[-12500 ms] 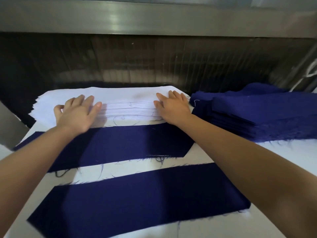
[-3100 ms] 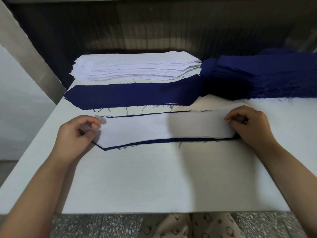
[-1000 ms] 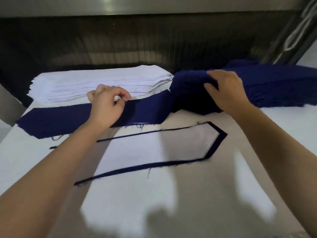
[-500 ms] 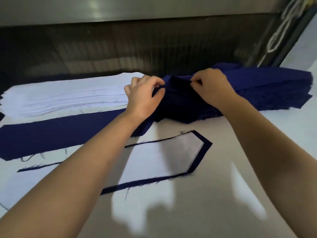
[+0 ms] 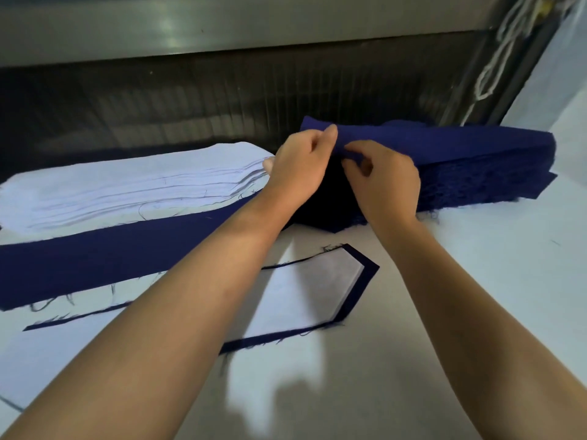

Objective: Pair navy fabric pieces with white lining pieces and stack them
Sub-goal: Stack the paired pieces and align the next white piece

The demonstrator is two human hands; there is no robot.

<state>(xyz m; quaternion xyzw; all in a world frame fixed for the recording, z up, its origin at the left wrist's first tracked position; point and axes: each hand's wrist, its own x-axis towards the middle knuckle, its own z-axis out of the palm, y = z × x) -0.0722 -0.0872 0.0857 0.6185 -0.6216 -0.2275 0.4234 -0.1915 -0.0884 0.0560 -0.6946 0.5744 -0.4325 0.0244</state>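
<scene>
A thick stack of navy fabric pieces lies at the back right of the white table. My left hand and my right hand both pinch the left end of the top navy piece, which is lifted off the stack. A stack of white lining pieces lies at the back left. In front of it lies a single navy piece. Nearer me lies a navy piece with a white lining piece on top, partly hidden by my left forearm.
A dark slatted wall with a metal rail above runs behind the table. White cords hang at the upper right. The table's right side and front show bare white surface.
Both hands have come together at the left end of the navy stack and raised the top piece's end. The view has shifted slightly.
</scene>
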